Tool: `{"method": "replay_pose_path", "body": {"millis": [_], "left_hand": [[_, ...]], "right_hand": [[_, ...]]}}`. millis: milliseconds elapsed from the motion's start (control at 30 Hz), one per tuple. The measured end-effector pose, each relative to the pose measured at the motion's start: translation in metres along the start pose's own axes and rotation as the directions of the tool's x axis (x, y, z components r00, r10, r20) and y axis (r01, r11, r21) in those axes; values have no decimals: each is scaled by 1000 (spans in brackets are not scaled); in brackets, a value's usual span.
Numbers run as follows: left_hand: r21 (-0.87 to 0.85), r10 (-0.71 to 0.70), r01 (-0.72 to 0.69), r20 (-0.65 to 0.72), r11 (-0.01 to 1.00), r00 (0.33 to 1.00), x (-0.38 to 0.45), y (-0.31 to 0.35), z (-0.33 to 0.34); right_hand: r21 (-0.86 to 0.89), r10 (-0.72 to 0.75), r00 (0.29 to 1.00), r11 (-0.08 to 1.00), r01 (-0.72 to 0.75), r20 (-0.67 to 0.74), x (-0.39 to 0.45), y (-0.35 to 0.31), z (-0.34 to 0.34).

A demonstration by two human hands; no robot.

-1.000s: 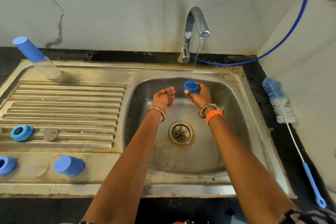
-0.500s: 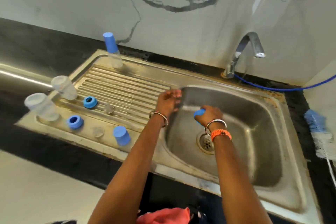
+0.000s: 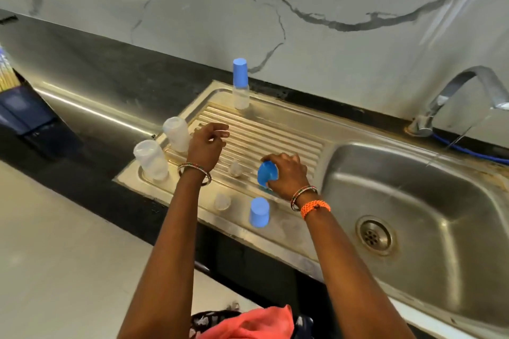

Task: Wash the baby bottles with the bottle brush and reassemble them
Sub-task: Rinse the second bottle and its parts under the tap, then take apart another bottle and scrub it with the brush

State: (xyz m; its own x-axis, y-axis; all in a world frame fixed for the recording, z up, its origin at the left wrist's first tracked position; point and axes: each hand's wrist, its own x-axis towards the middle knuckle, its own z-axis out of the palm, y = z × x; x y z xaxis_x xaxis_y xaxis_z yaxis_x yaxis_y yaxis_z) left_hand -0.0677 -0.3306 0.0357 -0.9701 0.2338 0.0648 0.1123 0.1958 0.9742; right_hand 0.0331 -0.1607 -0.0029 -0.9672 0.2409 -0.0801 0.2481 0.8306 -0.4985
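The right hand (image 3: pixel 287 173) grips a round blue plastic cap (image 3: pixel 266 173), tipped on its side just above the ridged steel draining board (image 3: pixel 289 140). The left hand (image 3: pixel 206 146) hangs loose and holds nothing, with two clear plastic bottles (image 3: pixel 176 133) just to its left, so it is nearer them.

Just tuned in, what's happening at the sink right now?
A person is washing baby bottle parts. The right hand grips a blue cap low over the ribbed drainboard; the left hand hovers nearby, holding nothing. Two clear bottles stand upside down, one capped bottle stands assembled, and another blue cap sits at the front edge.
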Motion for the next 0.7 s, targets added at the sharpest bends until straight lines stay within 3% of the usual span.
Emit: {"method": "replay_pose_path", "body": {"millis": [100, 167, 267, 367, 500, 700], "left_hand": [[-49, -43, 45, 35, 998, 998, 8, -2, 3], [-92, -43, 50, 73, 994, 996, 15, 1, 7], [-140, -27, 42, 104, 989, 994, 37, 13, 12], [-122, 10, 5, 116, 993, 993, 79, 32, 13], [61, 61, -66, 76, 996, 995, 150, 43, 14], [381, -76, -20, 234, 924, 969, 222, 9, 14]], "right_hand": [[-8, 46, 996, 999, -45, 74, -4, -4, 2], [82, 80, 994, 993, -86, 73, -4, -6, -5], [229, 52, 997, 973, -40, -49, 19, -18, -32], [265, -9, 981, 962, 61, -195, 70, -43, -68], [193, -50, 953, 975, 111, -298, 162, -78, -92], [85, -48, 991, 995, 59, -128, 266, -91, -70]]}}
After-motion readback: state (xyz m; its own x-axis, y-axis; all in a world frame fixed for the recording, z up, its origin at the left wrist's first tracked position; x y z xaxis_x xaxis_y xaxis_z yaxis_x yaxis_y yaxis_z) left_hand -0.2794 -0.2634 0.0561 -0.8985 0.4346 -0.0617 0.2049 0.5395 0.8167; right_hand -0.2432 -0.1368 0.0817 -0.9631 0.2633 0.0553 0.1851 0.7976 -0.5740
